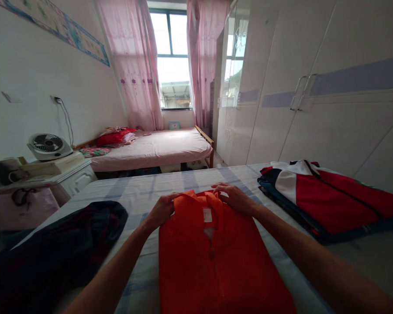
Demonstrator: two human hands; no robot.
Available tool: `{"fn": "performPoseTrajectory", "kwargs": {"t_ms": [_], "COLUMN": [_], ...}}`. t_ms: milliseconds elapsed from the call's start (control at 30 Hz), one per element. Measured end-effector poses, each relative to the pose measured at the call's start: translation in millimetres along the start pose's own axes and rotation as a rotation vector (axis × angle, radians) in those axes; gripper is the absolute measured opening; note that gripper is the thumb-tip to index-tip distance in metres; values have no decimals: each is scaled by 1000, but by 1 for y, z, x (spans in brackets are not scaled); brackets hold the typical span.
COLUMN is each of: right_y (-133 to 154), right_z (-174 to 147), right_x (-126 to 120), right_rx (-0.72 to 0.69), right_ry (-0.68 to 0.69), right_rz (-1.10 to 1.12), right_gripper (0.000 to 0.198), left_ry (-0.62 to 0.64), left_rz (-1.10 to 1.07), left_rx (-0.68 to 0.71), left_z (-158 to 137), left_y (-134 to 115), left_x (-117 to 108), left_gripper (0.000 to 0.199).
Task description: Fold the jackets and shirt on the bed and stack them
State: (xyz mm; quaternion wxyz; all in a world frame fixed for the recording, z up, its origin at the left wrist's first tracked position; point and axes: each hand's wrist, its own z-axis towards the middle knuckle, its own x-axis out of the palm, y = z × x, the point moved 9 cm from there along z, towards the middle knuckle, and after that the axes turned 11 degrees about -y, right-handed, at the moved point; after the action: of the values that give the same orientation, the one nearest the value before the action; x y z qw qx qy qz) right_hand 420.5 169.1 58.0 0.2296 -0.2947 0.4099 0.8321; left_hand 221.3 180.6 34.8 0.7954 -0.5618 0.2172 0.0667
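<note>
Garment [193,261] lies front up on the near bed [140,187], collar [186,203] facing away from the person. Left hand [162,210]: grip pinched on the collar's left edge — probably to square it. Right hand [235,197]: fingers over the other side, can't tell if that grip is closed. Folded pile [334,200] off right, likely to leave working room. Garment's bright orange-red — pale label [207,215] inside, neck parted, sides fairly straight.
</note>
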Motion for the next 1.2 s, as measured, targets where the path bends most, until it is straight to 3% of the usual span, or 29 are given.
{"fn": "performPoseTrajectory", "kwargs": {"t_ms": [167, 233, 333, 433, 500, 567, 633, 700, 733, 800, 933, 1000, 1133, 1200], "right_y": [21, 13, -11, -33, -27, 2, 40, 59, 58, 41, 8, 1, -21, -22], "right_z": [-10, -19, -37, -48, -43, -35, -34, -42, -48, -62, -76, -73, -78, -80], "right_x": [-34, -23, 15, 20, -3, -26, -31, -12, 2, 31, 57, 46, 12, 9], "right_rx": [113, 226, 452, 609, 585, 423, 198, 68, 65, 134, 195, 212, 413, 414], "right_ry": [-116, -59, 135, 136, -13, -166, -226, -154, -95, 24, 90, -38, -393, -420], "right_rz": [78, 189, 340, 140, -61, -195, -274, -301, -318, -343, -283, -192, 24, 65], "right_gripper": [18, 21, 26, 24, 27, 37, 44, 48, 50, 55, 57, 55, 48, 44], "left_ry": [-42, -30, -59, -174, -291, -359, -300, -168, -105, -25, 30, 20, -1, -1], "left_rz": [-264, -222, -48, 104, 198, 287, 407, 564, 639, 738, 776, 771, 768, 767], "left_rx": [-159, -253, -358, -364, -330, -201, 39, 266, 322, 307, 229, 224, 223, 231], "left_z": [-17, -22, -24, -20, -21, -26, -35, -50, -56, -64, -67, -66, -66, -66], "left_y": [-16, -5, 23, 34, 22, -6, -42, -63, -62, -43, -6, -1, -1, -1], "left_x": [-7, 0, 5, -9, -26, -36, -22, 9, 25, 48, 67, 66, 62, 62], "left_gripper": [30, 33, 29, 24, 29, 34, 36, 39, 42, 47, 55, 55, 54, 54]}}
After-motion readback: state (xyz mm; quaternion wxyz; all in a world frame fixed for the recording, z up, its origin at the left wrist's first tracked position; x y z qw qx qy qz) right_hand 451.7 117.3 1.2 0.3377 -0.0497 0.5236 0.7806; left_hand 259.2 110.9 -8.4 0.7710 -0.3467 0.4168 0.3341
